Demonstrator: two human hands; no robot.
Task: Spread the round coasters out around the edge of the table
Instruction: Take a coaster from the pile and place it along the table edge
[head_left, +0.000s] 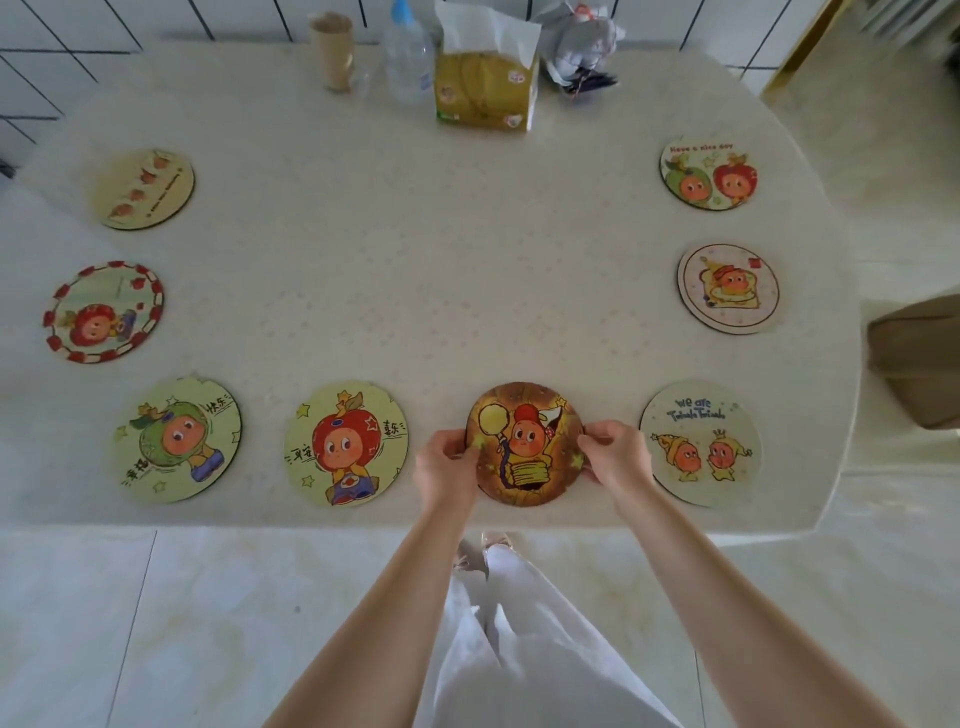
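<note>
Several round cartoon coasters lie around the cream table (415, 270). Both hands hold a brown coaster (525, 441) with a balloon figure at the near edge: my left hand (445, 460) grips its left rim, my right hand (615, 454) its right rim. Along the near edge also lie a green-hat coaster (179, 440), a red-apple coaster (347, 442) and a "we are" coaster (701, 442). On the left side sit a red-bordered coaster (103, 312) and a pale yellow coaster (146, 189). On the right side sit a pinkish coaster (728, 289) and a "Have a nice day" coaster (708, 173).
Against the far edge stand a paper-roll tube (332, 49), a clear plastic bottle (408, 57), a yellow tissue pack (485, 88) and a crumpled grey bag (582, 49). A brown seat (917, 358) sits right of the table. Pale floor tiles lie below the near edge.
</note>
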